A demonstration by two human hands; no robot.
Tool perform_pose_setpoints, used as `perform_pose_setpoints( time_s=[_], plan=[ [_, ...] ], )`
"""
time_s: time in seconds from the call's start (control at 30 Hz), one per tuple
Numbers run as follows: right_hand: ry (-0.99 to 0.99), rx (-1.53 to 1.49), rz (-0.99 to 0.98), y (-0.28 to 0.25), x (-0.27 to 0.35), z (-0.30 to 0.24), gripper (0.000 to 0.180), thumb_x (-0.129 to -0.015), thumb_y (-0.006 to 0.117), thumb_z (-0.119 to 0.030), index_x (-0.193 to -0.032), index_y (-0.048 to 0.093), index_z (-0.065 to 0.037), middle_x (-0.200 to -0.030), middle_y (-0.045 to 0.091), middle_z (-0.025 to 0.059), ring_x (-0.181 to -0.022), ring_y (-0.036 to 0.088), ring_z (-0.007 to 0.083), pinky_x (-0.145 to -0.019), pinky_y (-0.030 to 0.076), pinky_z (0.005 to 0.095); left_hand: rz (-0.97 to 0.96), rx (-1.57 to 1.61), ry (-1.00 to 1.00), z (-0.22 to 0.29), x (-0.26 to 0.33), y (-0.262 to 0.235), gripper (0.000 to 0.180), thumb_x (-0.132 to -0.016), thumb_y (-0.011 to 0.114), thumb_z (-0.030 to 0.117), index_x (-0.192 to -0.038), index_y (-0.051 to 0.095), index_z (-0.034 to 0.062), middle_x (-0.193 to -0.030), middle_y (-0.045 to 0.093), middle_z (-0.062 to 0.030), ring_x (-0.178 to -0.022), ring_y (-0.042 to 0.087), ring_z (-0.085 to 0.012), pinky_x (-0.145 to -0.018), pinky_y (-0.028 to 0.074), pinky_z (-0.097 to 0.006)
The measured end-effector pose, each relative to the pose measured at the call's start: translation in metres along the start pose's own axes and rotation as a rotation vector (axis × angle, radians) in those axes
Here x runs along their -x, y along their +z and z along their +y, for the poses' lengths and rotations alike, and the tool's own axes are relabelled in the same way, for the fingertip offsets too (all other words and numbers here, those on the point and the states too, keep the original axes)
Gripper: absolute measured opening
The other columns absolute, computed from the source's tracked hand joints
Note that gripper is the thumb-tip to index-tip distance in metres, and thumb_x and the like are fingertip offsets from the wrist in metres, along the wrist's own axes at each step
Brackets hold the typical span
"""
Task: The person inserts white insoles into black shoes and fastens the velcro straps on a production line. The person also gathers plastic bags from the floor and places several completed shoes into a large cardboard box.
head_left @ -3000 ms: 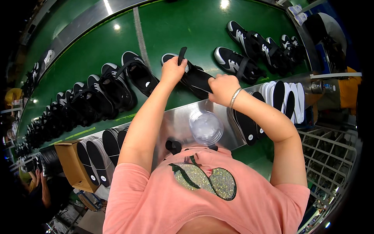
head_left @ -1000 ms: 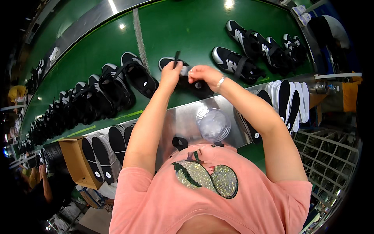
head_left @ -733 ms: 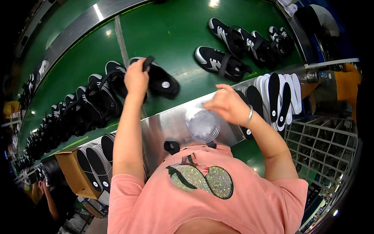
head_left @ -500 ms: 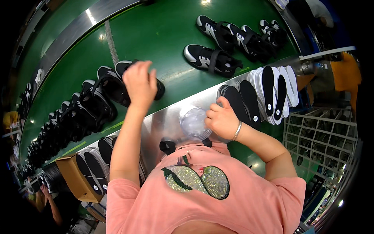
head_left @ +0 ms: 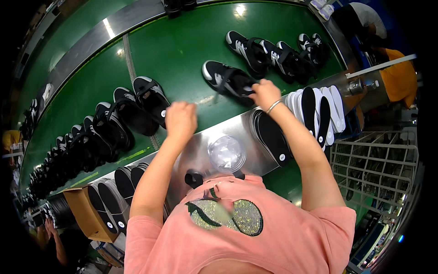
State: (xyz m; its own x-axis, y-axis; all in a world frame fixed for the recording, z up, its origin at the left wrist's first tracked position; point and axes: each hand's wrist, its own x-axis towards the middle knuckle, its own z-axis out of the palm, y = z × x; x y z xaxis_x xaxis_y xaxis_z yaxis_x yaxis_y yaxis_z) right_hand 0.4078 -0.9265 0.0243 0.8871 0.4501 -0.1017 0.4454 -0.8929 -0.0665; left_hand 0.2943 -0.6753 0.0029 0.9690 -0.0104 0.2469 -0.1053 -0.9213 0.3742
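A black and silver sneaker [head_left: 223, 78] lies on the green conveyor belt [head_left: 182, 55], toe pointing to the upper left. At its heel end my right hand [head_left: 266, 94], with a bangle on the wrist, is closed on it. My left hand [head_left: 181, 119] is curled closed beside the heel of another black sneaker [head_left: 151, 98]. A white round label shows inside that shoe. Whether those fingers hold anything is hidden. Below and between my hands, a clear round plastic tub [head_left: 226, 154] sits on the metal ledge [head_left: 194, 153].
Several black sneakers [head_left: 109, 125] line the belt to the left; more sneakers [head_left: 278, 57] stand at upper right. Stacks of black insoles [head_left: 270, 134] and white insoles [head_left: 336, 107] rest along the ledge. A cardboard box [head_left: 82, 212] is lower left, a wire rack [head_left: 374, 160] right.
My right hand has left the plastic tub and reached up to the sneaker, which has shifted a little left. My left hand has come down and right from over the other sneaker.
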Motion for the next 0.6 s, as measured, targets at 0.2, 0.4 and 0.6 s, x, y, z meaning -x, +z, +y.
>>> perform_pose_setpoints(
  time_s=[0.2, 0.4, 0.6],
  plan=[
    [-0.123, -0.132, -0.121, 0.007, 0.025, -0.076, 0.029, -0.072, 0.061, -0.030, -0.091, 0.057, -0.009, -0.089, 0.054, 0.0126, -0.089, 0.052, 0.0286, -0.070, 0.045, 0.0376, -0.089, 0.799, -0.515, 0.026, -0.023, 0.053, 0.051, -0.072, 0.066, 0.024, -0.109, 0.041, 0.0003, -0.079, 0.054, -0.0123, -0.067, 0.053, -0.0231, -0.064, 0.044, -0.035],
    [0.031, -0.342, 0.391, -0.018, 0.053, 0.010, 0.033, -0.074, 0.058, -0.020, -0.101, 0.053, -0.001, -0.098, 0.056, 0.0183, -0.091, 0.052, 0.0342, -0.079, 0.042, 0.0389, -0.052, 0.175, -0.337, 0.029, -0.040, 0.045, 0.071, -0.057, 0.074, 0.038, -0.109, 0.041, 0.0037, -0.105, 0.051, -0.0151, -0.104, 0.043, -0.0327, -0.090, 0.028, -0.045],
    [0.641, 0.008, 0.279, -0.004, 0.121, 0.129, 0.051, -0.070, 0.063, -0.037, -0.107, 0.050, -0.004, -0.102, 0.056, 0.0179, -0.095, 0.052, 0.0342, -0.077, 0.043, 0.0423, -0.154, 0.099, -0.179, 0.033, -0.052, 0.041, 0.057, -0.063, 0.070, 0.027, -0.108, 0.043, 0.0067, -0.106, 0.050, -0.0144, -0.096, 0.050, -0.0316, -0.082, 0.038, -0.042]
  ],
)
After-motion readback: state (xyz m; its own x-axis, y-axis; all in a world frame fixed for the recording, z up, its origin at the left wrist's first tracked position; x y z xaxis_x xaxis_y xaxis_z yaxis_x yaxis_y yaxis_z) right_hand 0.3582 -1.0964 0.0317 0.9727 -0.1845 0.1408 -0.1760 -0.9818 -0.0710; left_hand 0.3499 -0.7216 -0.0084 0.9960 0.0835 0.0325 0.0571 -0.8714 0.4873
